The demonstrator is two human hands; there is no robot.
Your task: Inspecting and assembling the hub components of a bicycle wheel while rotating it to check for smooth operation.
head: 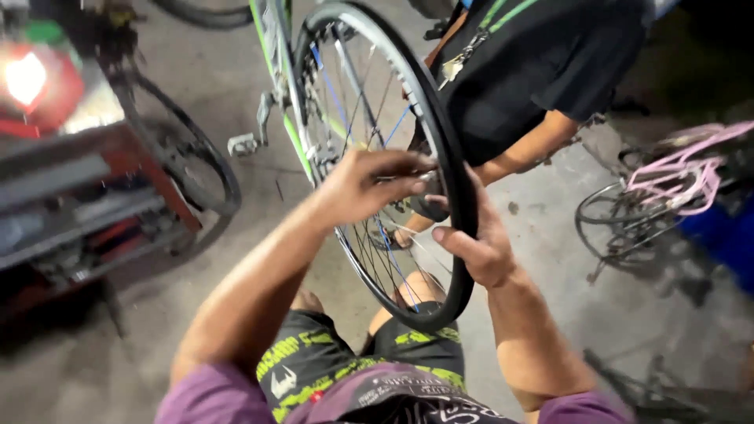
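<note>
The left hand [369, 184] pinched the wheel [377, 157] rim, fingers together. The right hand [475, 243] wrapped the black tire [459, 196]. The tire looked bendy and rubbery; the wheel looked light but stiff.

The bicycle wheel [385, 157] has a black tyre [455, 188] over a silver-grey rim, and its thin spokes are mostly metal-grey with a few blue ones among them. Behind it, toward twelve o'clock, the bicycle frame [271, 47] is bright green. The shorts [345, 361] at six o'clock are black with a yellow-green splattered print (lettering too), under purple sleeves [212, 396]. At one o'clock another person's shirt [550, 55] is black, crossed by a green lanyard [503, 14]. At three o'clock stands a pale pink bicycle [683, 169]. The floor [550, 259] is grey concrete; at ten o'clock a lamp [27, 78] glows red.
</note>
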